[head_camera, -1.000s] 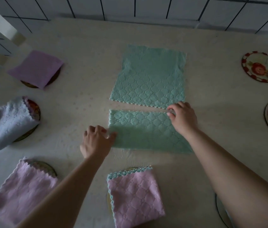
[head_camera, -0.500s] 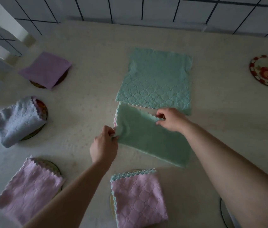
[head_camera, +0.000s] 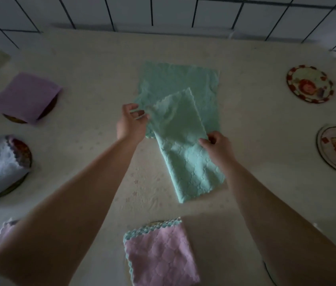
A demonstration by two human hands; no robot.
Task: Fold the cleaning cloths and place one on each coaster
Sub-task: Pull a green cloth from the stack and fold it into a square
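While both hands lift a folded green cloth (head_camera: 185, 145) mid-frame, the left hand (head_camera: 131, 122) pinches its top corner and the right hand (head_camera: 217, 146) pinches its side. Behind it lies a flat green cloth (head_camera: 202, 79). Folded cloths cover coasters at the left; two picture coasters (head_camera: 309, 84) sit bare at the right on the cream table (head_camera: 266, 193).

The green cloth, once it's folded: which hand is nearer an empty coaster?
Probably right: the right hand pinching the green cloth is nearer the bare coasters on that side.
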